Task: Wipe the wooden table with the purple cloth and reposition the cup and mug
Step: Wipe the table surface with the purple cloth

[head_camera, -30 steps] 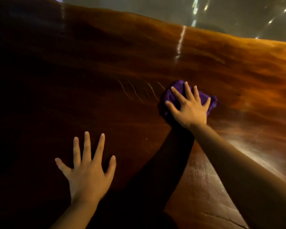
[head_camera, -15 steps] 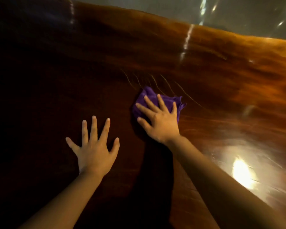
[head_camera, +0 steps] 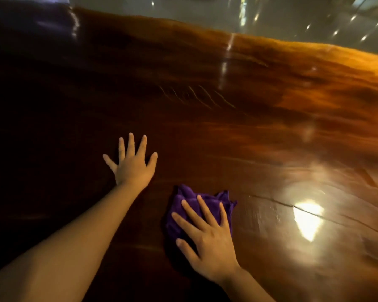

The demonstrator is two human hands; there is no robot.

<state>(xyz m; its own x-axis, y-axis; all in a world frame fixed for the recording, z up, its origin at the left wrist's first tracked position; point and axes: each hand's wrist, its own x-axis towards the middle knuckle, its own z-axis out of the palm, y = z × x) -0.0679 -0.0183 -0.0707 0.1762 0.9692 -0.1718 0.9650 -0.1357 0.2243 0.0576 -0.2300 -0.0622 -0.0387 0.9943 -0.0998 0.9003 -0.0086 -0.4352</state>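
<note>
The glossy wooden table [head_camera: 260,131] fills nearly the whole view. A crumpled purple cloth [head_camera: 183,202] lies on it near me, right of centre. My right hand [head_camera: 207,243] presses flat on the cloth with the fingers spread, covering its near half. My left hand [head_camera: 132,164] rests palm down on the bare wood to the left and a little farther out, fingers apart, holding nothing. Neither the cup nor the mug is in view.
The table's far edge [head_camera: 271,40] runs across the top, with a grey shiny floor [head_camera: 205,9] beyond it. A bright lamp reflection [head_camera: 307,219] and a thin crack [head_camera: 277,202] mark the wood at the right. The left side is very dark.
My right hand has dragged the purple cloth from the middle of the table back toward me. My left hand stays flat on the wood.
</note>
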